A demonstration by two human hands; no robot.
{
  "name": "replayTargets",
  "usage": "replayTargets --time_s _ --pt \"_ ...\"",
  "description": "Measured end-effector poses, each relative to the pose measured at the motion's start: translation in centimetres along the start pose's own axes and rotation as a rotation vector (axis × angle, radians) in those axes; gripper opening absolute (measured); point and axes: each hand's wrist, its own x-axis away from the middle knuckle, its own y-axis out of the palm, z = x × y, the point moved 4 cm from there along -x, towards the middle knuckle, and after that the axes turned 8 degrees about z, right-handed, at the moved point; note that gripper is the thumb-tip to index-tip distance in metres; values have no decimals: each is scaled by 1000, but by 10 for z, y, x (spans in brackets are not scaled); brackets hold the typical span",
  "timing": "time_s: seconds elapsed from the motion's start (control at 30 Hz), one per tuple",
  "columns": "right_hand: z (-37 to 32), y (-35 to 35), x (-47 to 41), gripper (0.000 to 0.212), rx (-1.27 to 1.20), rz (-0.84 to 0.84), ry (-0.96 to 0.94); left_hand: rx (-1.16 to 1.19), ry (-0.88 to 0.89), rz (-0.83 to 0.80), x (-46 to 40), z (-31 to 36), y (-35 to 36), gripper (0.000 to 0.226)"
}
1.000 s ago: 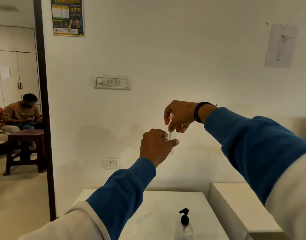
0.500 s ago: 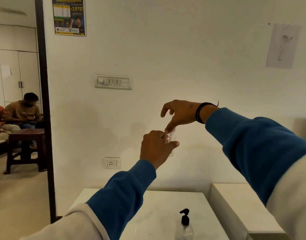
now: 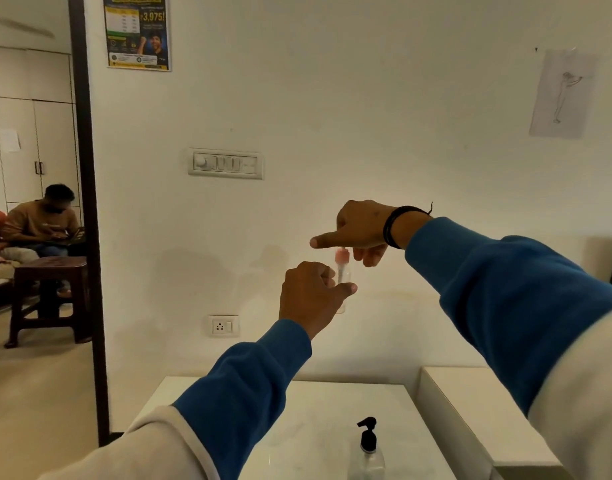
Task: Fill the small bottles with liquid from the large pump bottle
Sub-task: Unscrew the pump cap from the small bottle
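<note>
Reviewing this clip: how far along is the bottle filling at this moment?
Done: I cannot tell; the level in the small bottle is not readable, though its pink top is on. In hand: the left hand grips the small bottle in mid-air while the right hand hovers at its top. Left: the large pump bottle stands untouched on the white table; no other small bottles are in view.

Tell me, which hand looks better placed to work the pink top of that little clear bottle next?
The right hand, probably: it sits just above the small clear bottle's pink top, index finger extended. The left hand is busy gripping the bottle's body.
</note>
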Motion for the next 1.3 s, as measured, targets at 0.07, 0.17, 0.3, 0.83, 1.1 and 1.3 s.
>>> replayTargets --time_s 0.07,0.17,0.3,0.83,1.1,1.3 --pt "-2 3 -1 47 37 28 -41 10 2 -5 1 1 1 34" --pt "-5 3 -3 12 40 22 -112 -4 -9 -5 1 0 1 37" --pt "-6 5 -2 39 -17 -119 -138 -32 -12 1 0 -2 -1 36" --pt "2 3 1 58 85 64 -23 1 -13 6 1 2 0 33" --pt "2 6 1 72 -5 -75 -112 2 -20 -18 4 -1 5 34" --pt "8 12 1 40 90 15 -34 40 -21 -14 3 3 7 38"
